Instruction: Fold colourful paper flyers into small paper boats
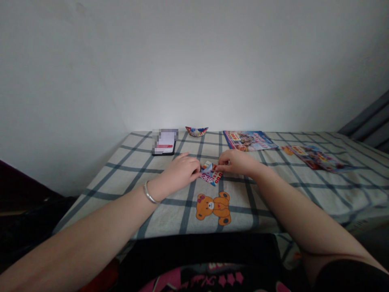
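A small folded piece of colourful printed paper (209, 176) lies on the checked tablecloth, just beyond a printed teddy bear. A raised flap stands up near its top edge. My left hand (185, 167), with a silver bangle on its wrist, has its thumb and fingers closed at the paper's left corner. On the opposite side, my right hand (234, 162) pinches the paper's upper right edge between thumb and fingers. The fingertips partly cover both edges.
A phone (165, 142) with a lit screen lies at the back left. Against the wall stands a folded paper boat (197, 132). Two printed leaflets, one farther back (251, 141) and another leaflet (319, 158), lie to the right. Grey curtain (369, 121) hangs far right.
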`<action>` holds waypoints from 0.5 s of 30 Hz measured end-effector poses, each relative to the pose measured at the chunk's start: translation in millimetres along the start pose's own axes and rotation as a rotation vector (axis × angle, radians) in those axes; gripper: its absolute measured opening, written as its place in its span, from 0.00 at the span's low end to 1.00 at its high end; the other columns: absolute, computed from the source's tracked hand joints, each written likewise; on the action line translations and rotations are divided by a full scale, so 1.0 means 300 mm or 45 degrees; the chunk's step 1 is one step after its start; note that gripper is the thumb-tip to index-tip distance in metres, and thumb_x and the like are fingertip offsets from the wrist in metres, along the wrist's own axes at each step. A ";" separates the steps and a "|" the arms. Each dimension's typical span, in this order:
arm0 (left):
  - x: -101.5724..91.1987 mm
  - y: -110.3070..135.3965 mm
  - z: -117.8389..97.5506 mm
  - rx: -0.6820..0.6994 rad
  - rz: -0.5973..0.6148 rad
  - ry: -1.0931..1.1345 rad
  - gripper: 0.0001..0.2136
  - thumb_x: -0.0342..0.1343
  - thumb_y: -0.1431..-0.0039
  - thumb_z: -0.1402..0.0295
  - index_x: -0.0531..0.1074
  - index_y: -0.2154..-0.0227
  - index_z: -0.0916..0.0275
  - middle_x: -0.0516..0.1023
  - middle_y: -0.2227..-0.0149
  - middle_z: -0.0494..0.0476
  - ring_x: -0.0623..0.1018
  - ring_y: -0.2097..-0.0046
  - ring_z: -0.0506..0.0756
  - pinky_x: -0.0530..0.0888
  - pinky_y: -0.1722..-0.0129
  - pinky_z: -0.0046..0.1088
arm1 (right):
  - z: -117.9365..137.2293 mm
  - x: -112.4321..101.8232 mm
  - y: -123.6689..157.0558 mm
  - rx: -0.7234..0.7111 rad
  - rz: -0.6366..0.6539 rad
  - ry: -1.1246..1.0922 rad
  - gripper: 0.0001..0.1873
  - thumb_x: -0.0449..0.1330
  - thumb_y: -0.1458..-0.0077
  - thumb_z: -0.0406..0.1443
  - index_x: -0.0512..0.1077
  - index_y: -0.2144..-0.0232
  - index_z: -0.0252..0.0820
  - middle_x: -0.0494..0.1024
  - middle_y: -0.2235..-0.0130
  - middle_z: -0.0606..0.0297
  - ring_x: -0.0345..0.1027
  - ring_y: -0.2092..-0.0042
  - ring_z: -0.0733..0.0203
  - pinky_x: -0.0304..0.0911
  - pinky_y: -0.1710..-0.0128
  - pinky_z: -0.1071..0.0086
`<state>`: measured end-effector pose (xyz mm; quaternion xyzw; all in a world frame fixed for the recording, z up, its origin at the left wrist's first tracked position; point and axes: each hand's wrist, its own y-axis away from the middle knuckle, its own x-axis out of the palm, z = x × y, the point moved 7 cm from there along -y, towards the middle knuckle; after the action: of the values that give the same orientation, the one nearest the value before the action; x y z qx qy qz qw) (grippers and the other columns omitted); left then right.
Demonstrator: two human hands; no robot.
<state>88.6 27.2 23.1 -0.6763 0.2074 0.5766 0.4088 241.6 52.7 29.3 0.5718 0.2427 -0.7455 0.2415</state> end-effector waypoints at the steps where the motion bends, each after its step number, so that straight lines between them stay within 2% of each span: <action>1: 0.001 -0.001 0.003 -0.015 -0.008 0.017 0.08 0.55 0.35 0.67 0.74 0.69 0.63 0.78 0.64 0.55 0.76 0.60 0.56 0.69 0.48 0.42 | 0.002 0.000 -0.002 0.027 -0.017 -0.015 0.13 0.60 0.41 0.43 0.80 0.70 0.42 0.81 0.67 0.62 0.70 0.65 0.62 0.59 0.67 0.70; 4: 0.005 -0.003 0.017 -0.072 -0.041 0.090 0.08 0.53 0.35 0.68 0.75 0.68 0.64 0.78 0.62 0.57 0.76 0.56 0.57 0.71 0.51 0.39 | -0.006 -0.003 -0.003 0.190 -0.080 -0.071 0.11 0.61 0.42 0.43 0.81 0.68 0.45 0.82 0.67 0.65 0.72 0.66 0.62 0.59 0.69 0.70; 7: 0.014 -0.004 0.034 -0.119 -0.080 0.195 0.09 0.53 0.36 0.70 0.75 0.71 0.64 0.77 0.60 0.58 0.76 0.56 0.56 0.72 0.52 0.36 | -0.010 -0.008 0.001 0.331 -0.132 -0.127 0.09 0.63 0.44 0.41 0.80 0.70 0.44 0.82 0.68 0.66 0.72 0.67 0.63 0.58 0.71 0.71; 15: 0.022 -0.005 0.041 -0.162 -0.140 0.269 0.10 0.56 0.39 0.71 0.70 0.76 0.63 0.75 0.60 0.57 0.74 0.55 0.56 0.73 0.51 0.38 | -0.044 0.017 -0.010 0.466 -0.167 -0.203 0.08 0.66 0.48 0.42 0.78 0.72 0.43 0.82 0.67 0.64 0.73 0.67 0.62 0.61 0.70 0.71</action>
<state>83.8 39.1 17.3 -0.7681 0.1750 0.4910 0.3719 248.2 62.9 21.8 0.5283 0.1203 -0.8342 0.1029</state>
